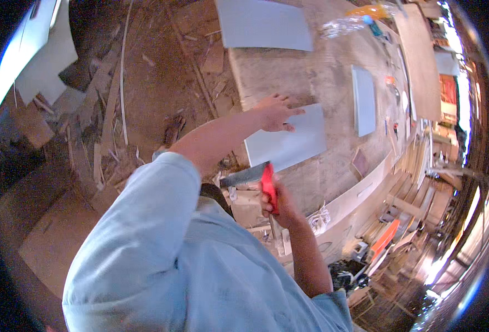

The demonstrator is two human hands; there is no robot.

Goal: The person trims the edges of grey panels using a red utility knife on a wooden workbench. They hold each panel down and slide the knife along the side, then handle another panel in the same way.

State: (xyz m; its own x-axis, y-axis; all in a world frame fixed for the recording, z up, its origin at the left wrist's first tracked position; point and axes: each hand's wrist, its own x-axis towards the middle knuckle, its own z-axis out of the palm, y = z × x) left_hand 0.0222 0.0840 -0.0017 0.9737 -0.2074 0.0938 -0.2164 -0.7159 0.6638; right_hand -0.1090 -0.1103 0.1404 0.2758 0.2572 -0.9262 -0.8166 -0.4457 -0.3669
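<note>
My left hand (278, 113), fingers spread, is over the far left part of a white rectangular panel (305, 138) lying on the wooden worktable (272, 74). Whether the palm presses on the panel cannot be made out. Closer to my body, my right hand (282, 203) is wrapped round the red handle of a handsaw (268, 180). Its dark blade points left, beside the panel's near edge. I cannot tell whether the teeth touch the panel.
Two more white panels lie on the table, a large one (263, 25) at the far end and a narrower one (363, 101) to the right. Clear plastic wrapping (344, 26) sits at the far right. Wood offcuts litter the floor at left; stacked boards (410, 196) stand at right.
</note>
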